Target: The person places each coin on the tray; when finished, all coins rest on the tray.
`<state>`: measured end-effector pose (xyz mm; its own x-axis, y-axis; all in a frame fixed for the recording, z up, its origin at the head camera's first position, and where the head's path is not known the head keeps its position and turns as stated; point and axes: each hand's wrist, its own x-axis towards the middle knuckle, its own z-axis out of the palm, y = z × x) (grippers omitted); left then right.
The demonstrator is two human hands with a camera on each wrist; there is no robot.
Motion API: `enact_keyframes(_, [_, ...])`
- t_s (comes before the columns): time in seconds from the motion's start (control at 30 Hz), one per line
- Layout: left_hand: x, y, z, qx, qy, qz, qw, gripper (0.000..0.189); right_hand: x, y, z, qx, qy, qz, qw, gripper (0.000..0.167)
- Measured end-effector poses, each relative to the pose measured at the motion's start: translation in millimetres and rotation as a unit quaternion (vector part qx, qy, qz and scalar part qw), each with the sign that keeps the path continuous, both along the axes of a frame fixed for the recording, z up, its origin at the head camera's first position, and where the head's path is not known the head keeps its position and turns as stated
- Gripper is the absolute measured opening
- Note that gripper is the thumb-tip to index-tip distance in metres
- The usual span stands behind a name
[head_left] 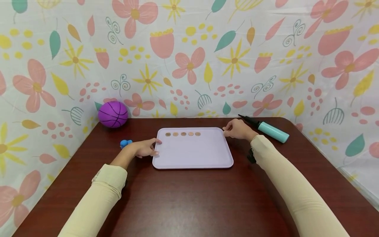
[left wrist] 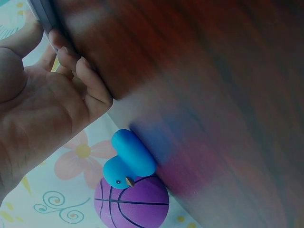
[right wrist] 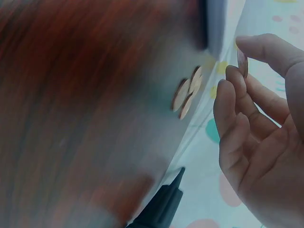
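The right hand [head_left: 238, 129], reaching to the far right corner of a pale lilac, round-cornered, plastic-looking tray [head_left: 192, 152], is pinching a thin, round, brown, wooden-looking disc [right wrist: 242, 64] between thumb and fingertips. Five similar flat discs [head_left: 183, 134] are lying in a row along the tray's far rim, from the left corner toward the middle; three loose discs [right wrist: 181, 95] are lying close together on the glossy red-brown wooden table [head_left: 189, 200], near its edge. The left hand [head_left: 145, 148] is resting a spread thumb and forefinger on the tray's left rim; whether its other fingers are hooking beneath cannot be told. As a judgement, the pinched disc could be slipping free if the fingertips are losing their narrow hold; uneven pressure from the left hand could be tilting or sliding the tray and disturbing the row; a low sweep of the right hand could be scattering the loose discs or rolling the turquoise, cylindrical hand pump with a black nozzle [head_left: 273, 132]. Lettering: small dark marks are showing on the cream fabric cuff [head_left: 109, 177] of the left sleeve, too small for reading; the pump and the purple, black-lined ball [head_left: 113, 114] are displaying no legible brand or label.
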<state>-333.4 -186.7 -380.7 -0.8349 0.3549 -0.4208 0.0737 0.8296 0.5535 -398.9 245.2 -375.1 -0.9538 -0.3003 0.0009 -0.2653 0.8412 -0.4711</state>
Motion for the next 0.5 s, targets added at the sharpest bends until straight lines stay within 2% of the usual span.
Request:
enact_keyframes(0.1, [0.3, 0.2, -0.8, 0.002, 0.001, -0.003, 1.0, 0.058, 1.2, -7.0, 2.8, -0.011, 0.0, -0.004, 0.9999, 0.024])
enact_keyframes(0.5, [0.4, -1.2, -1.7, -0.001, 0.001, 0.004, 1.0, 0.058, 1.0, -44.3, 5.6, -0.007, 0.046, 0.013, 0.9988, 0.021])
